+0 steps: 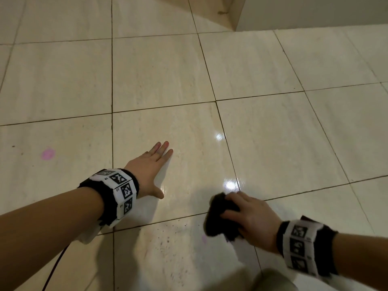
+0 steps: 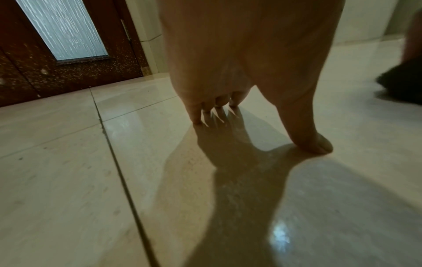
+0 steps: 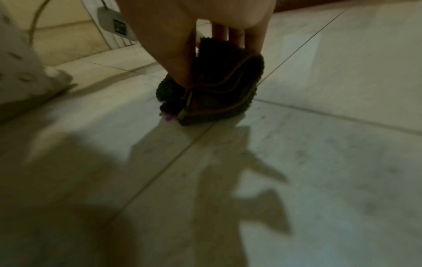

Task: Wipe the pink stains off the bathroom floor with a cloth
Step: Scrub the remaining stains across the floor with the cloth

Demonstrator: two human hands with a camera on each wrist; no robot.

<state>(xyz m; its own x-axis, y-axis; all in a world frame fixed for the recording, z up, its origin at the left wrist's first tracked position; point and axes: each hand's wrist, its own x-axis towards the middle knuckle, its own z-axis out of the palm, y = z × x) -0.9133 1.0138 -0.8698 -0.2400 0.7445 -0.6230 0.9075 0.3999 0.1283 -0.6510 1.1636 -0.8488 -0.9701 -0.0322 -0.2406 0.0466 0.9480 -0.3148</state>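
My right hand (image 1: 237,213) grips a dark, fuzzy folded cloth (image 1: 220,215) and holds it down on the cream tiled floor (image 1: 273,133). In the right wrist view the cloth (image 3: 217,86) sits at a grout crossing with a bit of pink stain (image 3: 170,118) at its edge. A faint pink smear (image 1: 204,238) lies just left of the cloth. A round pink stain (image 1: 47,153) shows on the far-left tile. My left hand (image 1: 155,164) lies flat on the floor, its straight fingertips (image 2: 198,117) and thumb touching the tile, holding nothing.
A wall corner (image 1: 239,15) rises at the back right. A dark wooden door with a frosted pane (image 2: 63,28) stands beyond my left hand. A dark cable (image 1: 56,267) trails under my left forearm. Dark specks (image 1: 165,238) dot the near tile.
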